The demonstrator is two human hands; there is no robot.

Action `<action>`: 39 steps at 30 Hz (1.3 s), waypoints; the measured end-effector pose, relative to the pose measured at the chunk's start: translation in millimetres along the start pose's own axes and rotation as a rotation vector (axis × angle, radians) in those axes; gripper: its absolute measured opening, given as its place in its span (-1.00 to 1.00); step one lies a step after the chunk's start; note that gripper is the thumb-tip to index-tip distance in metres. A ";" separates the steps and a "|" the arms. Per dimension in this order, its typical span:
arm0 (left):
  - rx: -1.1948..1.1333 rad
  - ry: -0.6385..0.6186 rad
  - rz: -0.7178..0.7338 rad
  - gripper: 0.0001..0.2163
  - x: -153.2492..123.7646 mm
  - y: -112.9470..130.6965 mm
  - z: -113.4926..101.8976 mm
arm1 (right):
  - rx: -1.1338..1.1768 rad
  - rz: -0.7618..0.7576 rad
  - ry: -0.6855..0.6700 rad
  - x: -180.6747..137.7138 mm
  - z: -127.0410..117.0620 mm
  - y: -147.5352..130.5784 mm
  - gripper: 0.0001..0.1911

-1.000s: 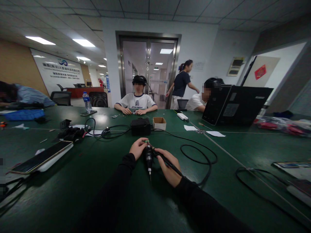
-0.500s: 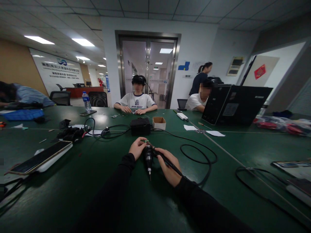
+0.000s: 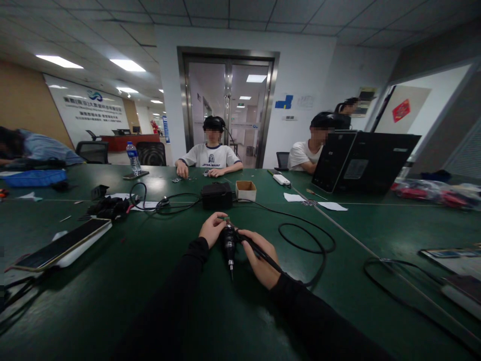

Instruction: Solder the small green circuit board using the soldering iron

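Observation:
My left hand (image 3: pixel 212 229) is closed, its thumb and fingertips pinching a small green circuit board (image 3: pixel 227 219). Between my hands, a black electric screwdriver (image 3: pixel 229 241) points its metal bit toward me; whether it rests on the table or is partly held is unclear. My right hand (image 3: pixel 262 258) is wrapped round a black pen-shaped corded tool (image 3: pixel 259 250), which resembles a soldering iron. Its front end lies close to the board and the screwdriver's rear, and the exact contact is too small to make out.
A black cable (image 3: pixel 326 255) loops right on the green table (image 3: pixel 210 321). Ahead stand a black box (image 3: pixel 217 195) and an open cardboard box (image 3: pixel 246 191). Phone (image 3: pixel 67 244) and cables lie left. A computer case (image 3: pixel 364 163) stands right; one co-worker (image 3: pixel 211 156) sits opposite.
My hands and what they hold stay almost still. The co-worker opposite has shifted one hand toward small parts. At right, a seated person's head has risen and a standing person has moved right.

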State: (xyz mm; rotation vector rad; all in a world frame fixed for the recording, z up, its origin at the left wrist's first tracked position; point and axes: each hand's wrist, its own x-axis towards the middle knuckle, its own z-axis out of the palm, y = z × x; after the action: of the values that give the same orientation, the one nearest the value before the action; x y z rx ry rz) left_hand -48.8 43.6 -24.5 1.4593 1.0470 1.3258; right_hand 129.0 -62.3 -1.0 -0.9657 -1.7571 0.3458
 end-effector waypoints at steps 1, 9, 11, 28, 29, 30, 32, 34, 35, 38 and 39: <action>0.003 0.001 -0.001 -0.78 -0.3 0.4 0.0 | 0.000 0.003 -0.003 -0.1 0.1 0.2 -0.72; 0.026 0.006 0.000 -0.77 -0.4 0.2 -0.2 | -0.012 -0.004 0.018 -1.1 -0.3 2.7 -0.73; 0.023 0.007 0.000 -0.77 -0.4 -0.2 -0.5 | -0.019 -0.004 0.029 -1.1 -0.9 2.4 -0.73; -0.029 -0.004 0.003 -0.77 -1.4 3.4 0.9 | -0.005 0.014 0.040 -0.7 -1.2 -0.4 -0.75; -0.033 -0.003 0.003 -0.77 -1.7 4.0 1.0 | -0.005 0.013 0.035 -0.6 -1.2 -0.6 -0.75; -0.034 -0.002 0.002 -0.76 -1.9 4.3 0.9 | -0.007 0.012 0.032 -0.6 -1.3 -0.8 -0.76; -0.036 -0.002 0.002 -0.76 -2.1 4.6 0.7 | -0.009 0.012 0.029 -0.7 -1.5 -0.9 -0.76; -0.038 -0.006 0.004 -0.76 -1.9 4.3 0.4 | -0.008 0.011 0.027 -0.7 -1.8 -0.8 -0.76; -0.040 -0.009 0.006 -0.76 -1.8 4.1 0.3 | -0.006 0.010 0.026 -0.7 -2.1 -0.9 -0.76; -0.041 -0.018 0.013 -0.75 -1.8 4.0 0.0 | -0.003 0.011 0.023 -0.3 -2.8 -1.7 -0.75; -0.037 -0.019 0.015 -0.75 -1.9 4.1 -0.1 | -0.006 0.013 0.023 -0.2 -3.0 -2.2 -0.75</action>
State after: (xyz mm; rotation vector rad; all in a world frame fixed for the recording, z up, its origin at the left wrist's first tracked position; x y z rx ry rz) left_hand -48.9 40.6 -21.0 1.4525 0.9955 1.3326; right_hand 130.8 -64.5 1.6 -0.9820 -1.7327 0.3360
